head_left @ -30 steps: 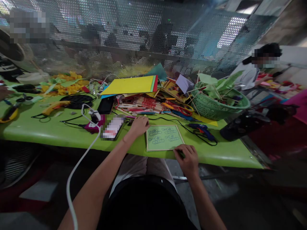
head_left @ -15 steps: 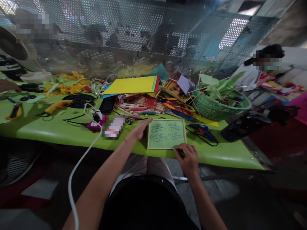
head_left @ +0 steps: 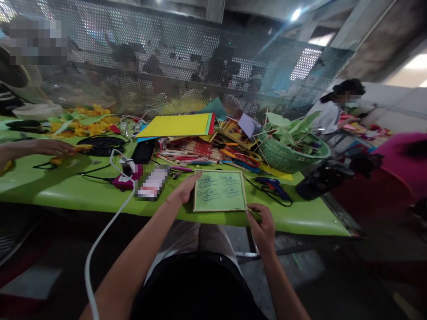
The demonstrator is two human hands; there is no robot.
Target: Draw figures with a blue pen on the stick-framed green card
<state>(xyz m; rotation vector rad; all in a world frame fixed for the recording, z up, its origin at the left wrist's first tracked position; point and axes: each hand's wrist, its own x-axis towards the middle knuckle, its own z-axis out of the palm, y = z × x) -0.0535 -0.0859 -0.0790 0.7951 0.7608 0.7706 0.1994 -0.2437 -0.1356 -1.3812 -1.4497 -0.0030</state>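
A green panel [head_left: 220, 192] with a pale thin frame and several blue drawings of stars and bars lies at the front edge of the green table. My left hand [head_left: 189, 189] grips its left side, fingers along the frame and partly hidden. At the lower right corner, my right hand [head_left: 263, 221] pinches the frame between thumb and fingers. A blue glue gun [head_left: 275, 187] rests right of the panel, and a phone [head_left: 152, 183] lies to its left.
Behind the panel are red-wrapped sticks [head_left: 196, 150] and yellow sheets [head_left: 176, 125]. A green basket [head_left: 293, 153] stands back right, near a black bottle [head_left: 310, 182]. A white cable [head_left: 100, 240] crosses the front left. Another person's hand [head_left: 55, 146] reaches in at left.
My right hand has shifted from the panel's bottom edge to its lower right corner. The view has turned a little. Another person's hand has reached to the yellow glue gun at left.
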